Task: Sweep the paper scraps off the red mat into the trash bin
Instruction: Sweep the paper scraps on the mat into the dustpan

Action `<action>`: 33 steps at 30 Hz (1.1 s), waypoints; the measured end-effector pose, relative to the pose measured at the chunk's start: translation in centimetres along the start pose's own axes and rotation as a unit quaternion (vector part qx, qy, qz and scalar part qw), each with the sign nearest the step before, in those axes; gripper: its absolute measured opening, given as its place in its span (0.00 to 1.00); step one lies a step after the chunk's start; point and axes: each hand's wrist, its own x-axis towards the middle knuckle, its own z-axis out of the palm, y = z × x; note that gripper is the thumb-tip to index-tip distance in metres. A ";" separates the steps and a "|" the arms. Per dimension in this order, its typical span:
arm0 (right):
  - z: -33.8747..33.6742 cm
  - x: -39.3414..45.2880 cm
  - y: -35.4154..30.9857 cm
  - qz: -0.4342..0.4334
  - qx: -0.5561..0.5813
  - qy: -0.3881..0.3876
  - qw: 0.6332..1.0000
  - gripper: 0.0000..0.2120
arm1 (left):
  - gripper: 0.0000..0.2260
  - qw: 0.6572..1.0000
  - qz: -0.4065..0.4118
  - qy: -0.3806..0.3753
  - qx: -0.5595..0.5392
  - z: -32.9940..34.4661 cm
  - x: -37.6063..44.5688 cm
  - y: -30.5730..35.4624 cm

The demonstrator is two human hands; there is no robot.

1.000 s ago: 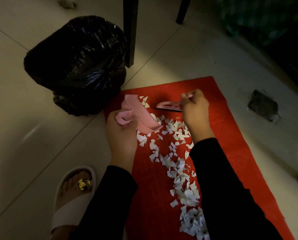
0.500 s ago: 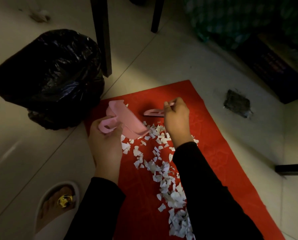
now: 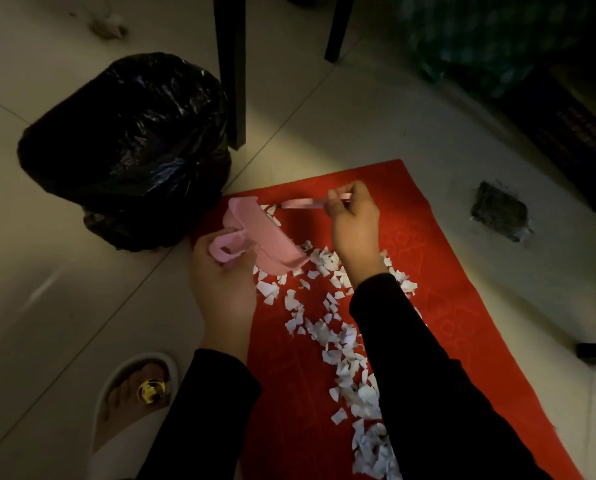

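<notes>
Floor (image 3: 376, 109): pale tiles with thin dark joints; it carries everything listed below.
Red mat (image 3: 445, 306): the landmark; it lies flat on the floor, running from the upper middle down to the lower right.
Trash bin (image 3: 126, 147): lined with a glossy black bag, it stands on the floor just off the mat's far left corner, touching or nearly touching that edge.
Dark furniture legs (image 3: 232, 71): two upright legs beyond the mat's far end, the thicker one right beside the bin.
Paper scraps (image 3: 331, 327): white torn bits spread in a band along the mat's middle, from the dustpan's lip down to a denser heap at the mat's near end.
Slipper (image 3: 133, 403): pale, on a foot, on the floor left of the mat's near end; a gold ornament sits on its strap.
Dustpan (image 3: 265, 237): pink, tilted, over the mat's far left corner, its lip down among the scraps.
Left hand (image 3: 223, 289): its fingers are curled round the dustpan's handle, at the mat's left edge.
Right hand (image 3: 353, 223): over the mat's far end, its fingers pinch the handle of a small pink brush.
Brush (image 3: 303, 203): it points left toward the dustpan; whether its head touches the mat cannot be told.
Dark patch (image 3: 499, 211): a rough dark spot on the floor right of the mat's far end.
</notes>
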 end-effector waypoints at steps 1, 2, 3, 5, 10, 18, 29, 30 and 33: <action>0.7 0.1 -0.2 -0.004 0.005 -0.006 1.000 0.10 | 0.11 1.000 -0.006 0.006 -0.004 -0.2 0.1 0.0; 1.4 0.3 -0.4 -0.008 0.011 -0.012 1.000 0.11 | 0.11 1.000 -0.011 0.011 -0.008 -0.4 0.2 0.1; 2.1 0.5 -0.6 -0.011 0.012 -0.018 1.000 0.11 | 0.11 1.000 -0.014 0.015 -0.009 -0.6 0.3 0.1; 3.4 0.7 -0.8 -0.019 0.004 -0.037 0.999 0.11 | 0.10 1.000 -0.020 0.023 -0.006 -1.1 0.6 0.1; 6.3 1.1 -0.5 -0.026 -0.012 -0.087 0.996 0.05 | 0.08 0.999 -0.026 0.034 -0.008 -2.5 1.5 -0.2; 5.6 0.5 1.2 0.019 -0.042 -0.107 0.993 0.12 | 0.09 0.999 -0.028 0.030 0.004 -3.5 1.9 -0.7; 3.4 -0.1 -1.2 0.001 0.002 -0.055 0.998 0.12 | 0.09 0.999 -0.029 0.023 0.023 -2.9 0.8 -0.6; 3.8 -0.1 -1.1 0.003 0.005 -0.067 0.998 0.11 | 0.09 0.999 -0.029 0.023 0.023 -2.8 0.7 -0.6; 5.0 -0.3 -0.5 0.016 -0.007 -0.105 0.994 0.11 | 0.09 0.999 -0.023 0.021 0.027 -2.7 0.6 -0.6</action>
